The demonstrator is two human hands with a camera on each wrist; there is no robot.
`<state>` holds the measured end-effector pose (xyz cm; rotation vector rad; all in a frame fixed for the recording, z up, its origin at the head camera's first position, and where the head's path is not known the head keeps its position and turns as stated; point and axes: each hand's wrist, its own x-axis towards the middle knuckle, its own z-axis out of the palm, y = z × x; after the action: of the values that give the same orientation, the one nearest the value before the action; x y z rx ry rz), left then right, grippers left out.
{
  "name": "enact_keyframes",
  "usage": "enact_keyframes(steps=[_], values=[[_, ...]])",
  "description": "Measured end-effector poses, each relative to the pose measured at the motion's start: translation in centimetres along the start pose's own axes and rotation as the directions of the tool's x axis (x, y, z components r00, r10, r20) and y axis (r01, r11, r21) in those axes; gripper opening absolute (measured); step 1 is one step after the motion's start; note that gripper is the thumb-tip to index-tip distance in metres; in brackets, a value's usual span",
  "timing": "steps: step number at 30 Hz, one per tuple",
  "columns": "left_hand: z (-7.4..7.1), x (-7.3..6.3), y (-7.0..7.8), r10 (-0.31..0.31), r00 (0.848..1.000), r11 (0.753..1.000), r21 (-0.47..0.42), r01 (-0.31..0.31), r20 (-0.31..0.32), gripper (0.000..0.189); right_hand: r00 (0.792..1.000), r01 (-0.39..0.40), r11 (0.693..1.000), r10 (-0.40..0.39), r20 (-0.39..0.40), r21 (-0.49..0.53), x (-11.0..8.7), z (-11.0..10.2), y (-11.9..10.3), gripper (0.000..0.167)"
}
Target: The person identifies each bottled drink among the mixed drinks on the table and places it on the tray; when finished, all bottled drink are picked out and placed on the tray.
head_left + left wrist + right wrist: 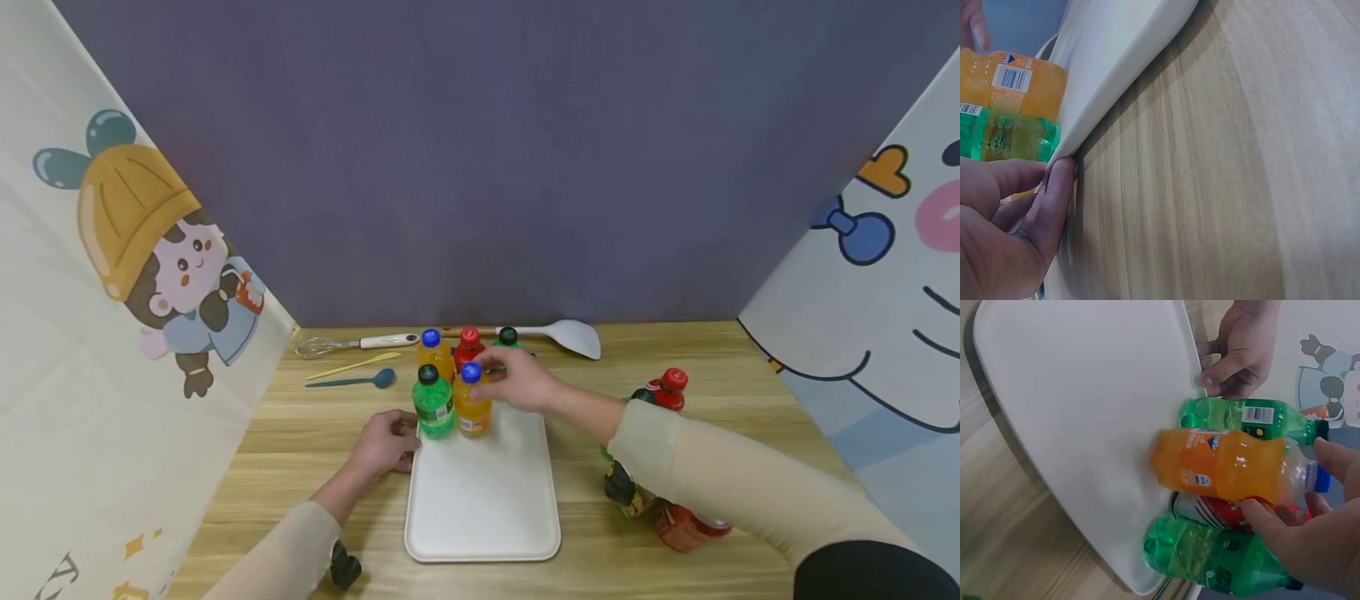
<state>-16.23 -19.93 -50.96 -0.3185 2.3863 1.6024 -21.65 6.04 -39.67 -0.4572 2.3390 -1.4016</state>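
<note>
My left hand (384,442) pinches the left rim of a white tray (483,508) between thumb and fingers, beside a green soda bottle (433,410). My right hand (519,380) holds an orange soda bottle (472,414) near its blue cap, thumb and fingers at either side of the neck. This bottle stands on the tray, right of the green one. Behind them are another orange bottle (436,354), a red-capped bottle (468,343) and a second green bottle (1210,553). The right wrist view shows all but the back orange bottle.
A whisk (386,341), a yellow utensil (360,364) and a blue spoon (383,379) lie at the back left. Behind the bottles is a white spatula (576,337). Right of the tray, partly under my sleeve, are a red-capped bottle (672,385) and a red can (682,529).
</note>
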Motion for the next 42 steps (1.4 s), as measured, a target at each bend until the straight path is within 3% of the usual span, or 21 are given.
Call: enact_keyframes(steps=[5, 12, 20, 32, 42], values=[[0.0, -0.1, 0.0, 0.005, 1.0, 1.0, 0.003, -0.005, -0.001, 0.046, 1.0, 0.03, 0.999, -0.03, -0.006, 0.026, -0.7, -1.6, -0.7, 0.045], [0.2, -0.2, 0.1, 0.004, 1.0, 1.0, 0.018, -0.004, -0.004, 0.046, 0.996, 0.081, 0.996, -0.083, -0.04, -0.038, -2.6, -4.8, -2.1, 0.047], [0.4, -0.3, 0.0, 0.012, 1.0, 1.0, 0.024, -0.012, 0.002, 0.046, 0.984, 0.148, 0.986, -0.156, -0.091, -0.082, -5.4, -9.1, -2.2, 0.049], [0.3, -0.1, 0.2, 0.033, 0.999, 0.999, 0.04, -0.033, -0.002, 0.044, 0.965, 0.064, 0.98, -0.109, -0.24, -0.189, -10.6, -14.9, 0.6, 0.052], [0.4, -0.3, 0.0, 0.057, 0.998, 0.998, 0.033, -0.056, -0.014, 0.042, 0.941, -0.047, 0.975, -0.031, -0.338, -0.219, -14.7, -17.7, 4.9, 0.051]])
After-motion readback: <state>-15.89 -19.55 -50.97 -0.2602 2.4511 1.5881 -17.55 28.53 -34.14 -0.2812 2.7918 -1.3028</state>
